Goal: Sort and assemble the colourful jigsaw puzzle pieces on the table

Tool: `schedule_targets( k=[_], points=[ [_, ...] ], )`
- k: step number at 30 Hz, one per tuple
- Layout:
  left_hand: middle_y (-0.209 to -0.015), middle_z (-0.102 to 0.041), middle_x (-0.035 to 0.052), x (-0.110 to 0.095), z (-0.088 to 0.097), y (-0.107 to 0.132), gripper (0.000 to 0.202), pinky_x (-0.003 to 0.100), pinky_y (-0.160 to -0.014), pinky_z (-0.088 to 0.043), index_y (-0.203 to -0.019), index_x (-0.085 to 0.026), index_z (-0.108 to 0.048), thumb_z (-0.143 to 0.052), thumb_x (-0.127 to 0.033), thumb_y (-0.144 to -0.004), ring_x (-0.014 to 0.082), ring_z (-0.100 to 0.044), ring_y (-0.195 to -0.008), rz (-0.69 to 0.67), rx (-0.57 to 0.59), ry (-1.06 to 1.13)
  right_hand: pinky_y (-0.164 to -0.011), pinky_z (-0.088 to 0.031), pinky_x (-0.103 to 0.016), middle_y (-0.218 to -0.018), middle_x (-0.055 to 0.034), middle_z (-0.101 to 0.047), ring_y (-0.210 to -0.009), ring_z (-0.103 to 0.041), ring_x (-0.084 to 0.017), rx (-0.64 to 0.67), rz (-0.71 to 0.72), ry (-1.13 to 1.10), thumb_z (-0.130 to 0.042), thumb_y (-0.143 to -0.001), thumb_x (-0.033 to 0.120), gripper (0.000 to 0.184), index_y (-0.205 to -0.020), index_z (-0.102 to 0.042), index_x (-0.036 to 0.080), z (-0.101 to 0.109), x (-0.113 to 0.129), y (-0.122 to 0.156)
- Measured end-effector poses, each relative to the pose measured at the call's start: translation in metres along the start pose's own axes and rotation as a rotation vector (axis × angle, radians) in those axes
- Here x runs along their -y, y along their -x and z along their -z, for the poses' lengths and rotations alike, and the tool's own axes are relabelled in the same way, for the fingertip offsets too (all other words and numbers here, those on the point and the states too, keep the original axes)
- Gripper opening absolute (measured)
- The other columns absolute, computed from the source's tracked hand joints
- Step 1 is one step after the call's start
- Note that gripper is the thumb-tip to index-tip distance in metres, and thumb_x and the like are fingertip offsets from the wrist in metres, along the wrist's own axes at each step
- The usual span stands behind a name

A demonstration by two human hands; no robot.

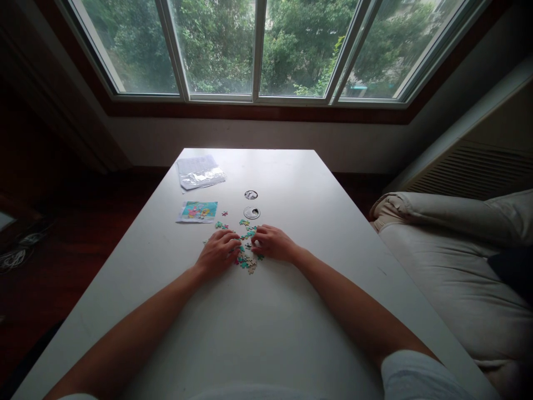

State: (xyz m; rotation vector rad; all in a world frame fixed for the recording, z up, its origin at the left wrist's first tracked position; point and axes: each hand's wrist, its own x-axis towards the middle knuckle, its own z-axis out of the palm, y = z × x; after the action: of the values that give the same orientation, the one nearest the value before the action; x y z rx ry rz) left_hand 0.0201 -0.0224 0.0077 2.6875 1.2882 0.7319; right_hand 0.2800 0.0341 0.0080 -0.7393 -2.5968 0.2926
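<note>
A small heap of jigsaw puzzle pieces (pixel 249 261), teal, green, pink and tan, lies on the white table (pixel 266 328) between my two hands. My left hand (pixel 219 250) rests palm down at the heap's left side, fingers apart and reaching over some pieces. From the right, my right hand (pixel 272 243) curls its fingers down onto puzzle pieces at the heap's edge; its fingertips partly cover what they grip. A few joined or touching pieces (pixel 244 222) lie just beyond the hands. One pink piece (pixel 225 213) sits apart, farther off.
Left of the far pieces lies a colourful picture sheet (pixel 199 211). Behind it is a clear plastic bag with paper (pixel 201 172). Two round black-and-white items (pixel 251 213) lie beyond the heap. A pale sofa (pixel 449 266) stands right of the table, a window (pixel 254 50) ahead.
</note>
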Motion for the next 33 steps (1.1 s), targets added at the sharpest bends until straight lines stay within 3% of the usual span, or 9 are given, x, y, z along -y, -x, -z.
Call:
schedule_targets(
  k=[6,12,16,23,27,33],
  points=[
    [-0.121,-0.07,0.005,-0.002,0.002,-0.001,0.022,0.048,-0.112,-0.044,-0.112,-0.026,-0.071,-0.053,-0.029,-0.099,0.0242,-0.055,-0.122,-0.019,0.023,0.018,-0.077,-0.043,-0.028,-0.09,-0.0032,-0.063,-0.085,-0.055,-0.017,0.001,-0.021,-0.05,-0.069,-0.091,0.03,0.01,-0.096,-0.067,0.023,-0.003,0.001,-0.002],
    [-0.124,-0.068,0.005,-0.006,0.001,0.001,0.022,0.048,-0.11,-0.045,-0.116,-0.026,-0.069,-0.054,-0.031,-0.099,0.0255,-0.054,-0.124,-0.038,0.041,0.015,-0.072,-0.044,-0.025,-0.083,-0.0007,-0.06,-0.076,-0.054,-0.014,-0.096,-0.106,-0.237,-0.062,-0.091,0.02,0.002,-0.09,-0.062,0.02,-0.012,-0.005,0.0],
    [-0.129,-0.066,0.0041,-0.016,0.006,0.001,0.024,0.045,-0.112,-0.044,-0.118,-0.027,-0.068,-0.052,-0.028,-0.099,0.024,-0.053,-0.127,-0.126,0.106,0.07,-0.071,-0.043,-0.025,-0.082,-0.0002,-0.059,-0.073,-0.052,-0.013,-0.173,-0.17,-0.212,-0.06,-0.091,0.019,0.005,-0.092,-0.064,0.021,-0.015,-0.012,0.002],
    [-0.131,-0.066,0.0036,-0.023,0.014,-0.002,0.028,0.042,-0.113,-0.042,-0.121,-0.032,-0.068,-0.052,-0.031,-0.099,0.0239,-0.053,-0.128,-0.283,0.24,0.156,-0.077,-0.044,-0.026,-0.085,-0.0017,-0.061,-0.081,-0.054,-0.016,-0.111,-0.088,-0.179,-0.066,-0.087,0.021,0.008,-0.095,-0.065,0.022,-0.009,-0.01,0.003],
    [-0.128,-0.068,0.0049,-0.018,0.011,-0.002,0.028,0.043,-0.112,-0.041,-0.123,-0.027,-0.066,-0.053,-0.032,-0.098,0.0245,-0.054,-0.125,-0.3,0.219,0.173,-0.075,-0.042,-0.026,-0.083,-0.0014,-0.059,-0.08,-0.052,-0.016,-0.086,-0.058,-0.193,-0.066,-0.084,0.017,0.007,-0.087,-0.06,0.021,-0.004,-0.01,0.002],
    [-0.124,-0.068,0.0053,-0.015,0.007,-0.001,0.026,0.043,-0.109,-0.042,-0.122,-0.025,-0.065,-0.052,-0.029,-0.1,0.0241,-0.054,-0.12,-0.273,0.196,0.149,-0.078,-0.041,-0.028,-0.088,-0.0025,-0.059,-0.086,-0.053,-0.017,-0.019,-0.038,-0.115,-0.069,-0.086,0.025,0.011,-0.086,-0.059,0.021,0.003,-0.011,0.002]
  ],
)
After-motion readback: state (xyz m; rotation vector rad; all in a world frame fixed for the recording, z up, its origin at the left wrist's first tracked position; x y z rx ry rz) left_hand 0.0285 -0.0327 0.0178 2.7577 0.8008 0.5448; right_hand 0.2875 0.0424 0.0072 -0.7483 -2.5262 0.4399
